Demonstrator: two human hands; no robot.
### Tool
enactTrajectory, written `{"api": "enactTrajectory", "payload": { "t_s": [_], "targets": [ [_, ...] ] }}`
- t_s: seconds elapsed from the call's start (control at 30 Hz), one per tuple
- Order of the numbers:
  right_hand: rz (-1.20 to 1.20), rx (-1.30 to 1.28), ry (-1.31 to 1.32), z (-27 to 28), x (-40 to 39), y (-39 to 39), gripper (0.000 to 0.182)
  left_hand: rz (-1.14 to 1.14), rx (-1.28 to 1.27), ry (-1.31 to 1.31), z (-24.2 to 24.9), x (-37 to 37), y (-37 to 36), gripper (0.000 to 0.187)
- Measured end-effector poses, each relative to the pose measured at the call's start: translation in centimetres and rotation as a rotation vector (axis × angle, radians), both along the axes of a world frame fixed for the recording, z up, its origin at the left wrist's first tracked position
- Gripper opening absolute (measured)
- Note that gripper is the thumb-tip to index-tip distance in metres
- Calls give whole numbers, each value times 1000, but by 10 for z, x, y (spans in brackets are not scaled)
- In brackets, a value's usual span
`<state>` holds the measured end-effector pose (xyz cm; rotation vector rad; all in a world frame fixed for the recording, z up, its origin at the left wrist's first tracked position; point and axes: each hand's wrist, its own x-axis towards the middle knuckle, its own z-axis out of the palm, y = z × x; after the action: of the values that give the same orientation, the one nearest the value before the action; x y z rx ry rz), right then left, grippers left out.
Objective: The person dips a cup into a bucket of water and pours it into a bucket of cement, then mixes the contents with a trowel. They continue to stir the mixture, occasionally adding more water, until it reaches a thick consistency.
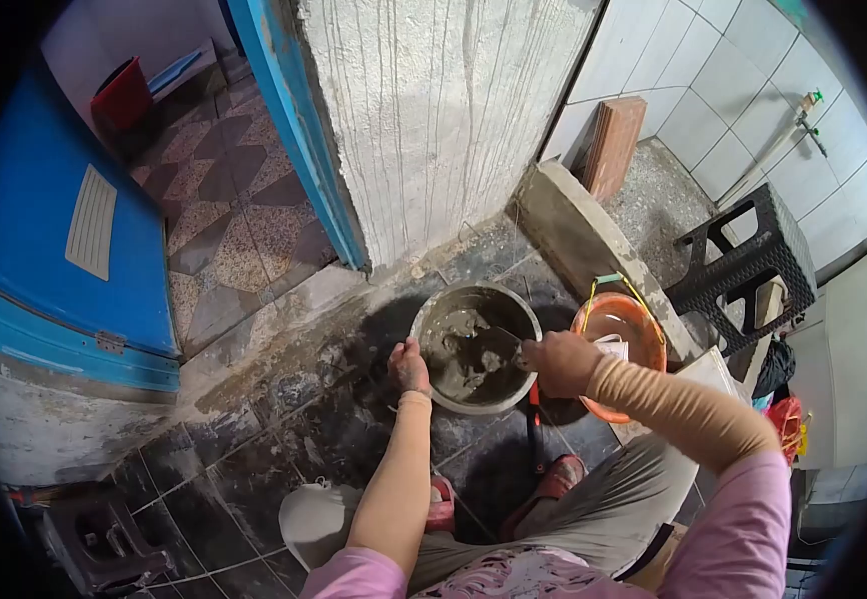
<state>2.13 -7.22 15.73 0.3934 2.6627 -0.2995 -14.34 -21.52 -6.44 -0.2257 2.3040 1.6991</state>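
A round grey basin (420,334) stands on the dark floor in front of me, with wet grey mortar (465,349) inside. My left hand (409,366) is closed on the near left part of its rim. At the basin's right side, my right hand (558,361) is wrapped around the handle of a trowel (501,333). The trowel's metal part reaches over the rim toward the mortar; its blade is hard to make out. Just right of the basin and partly behind my right forearm is an orange bucket (660,351) with a pale object inside.
A black plastic stool (753,262) stands at right beyond a low concrete curb (593,240). Reddish tiles (615,150) lean against the wall there. To the left are a blue door (64,250) and its doorway. A dark stool (104,534) sits at lower left.
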Motion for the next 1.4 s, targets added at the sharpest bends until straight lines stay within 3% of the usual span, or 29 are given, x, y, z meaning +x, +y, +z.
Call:
{"api": "enactTrajectory", "payload": {
  "t_s": [0.07,0.17,0.37,0.47,0.53,0.73,0.83,0.97,1.07,1.2,1.27,1.4],
  "targets": [
    [145,89,-150,24,-14,-4,15,-101,-1,-7,-8,-6,-5,38],
    [219,194,-111,-5,-25,5,14,-91,-48,-17,-18,-9,-3,39],
    [179,211,-147,1,-40,3,16,21,-51,139,-2,1,1,40],
    [146,192,-190,15,-40,1,17,-133,-22,-60,-2,-7,-6,41],
    [102,194,-201,13,-40,4,17,-160,-108,8,3,-7,-6,40],
    [-18,310,-92,-101,-30,7,31,-124,-59,67,5,-2,-3,38],
    [-211,122,-144,-116,-33,-2,30,-105,27,18,-3,-7,0,37],
    [-142,-54,-283,-103,-23,11,37,-77,94,-44,-15,-8,0,35],
    [-194,-159,-359,-93,-26,-1,53,-56,12,1,1,-6,3,36],
    [-291,-236,-360,-98,-11,-17,58,-14,94,34,-28,3,1,37],
    [-264,-289,-458,-86,-18,-20,64,36,98,31,-26,11,1,37],
    [-129,-298,-512,-89,-10,-29,57,39,188,42,-33,8,1,38]
  ]
}}
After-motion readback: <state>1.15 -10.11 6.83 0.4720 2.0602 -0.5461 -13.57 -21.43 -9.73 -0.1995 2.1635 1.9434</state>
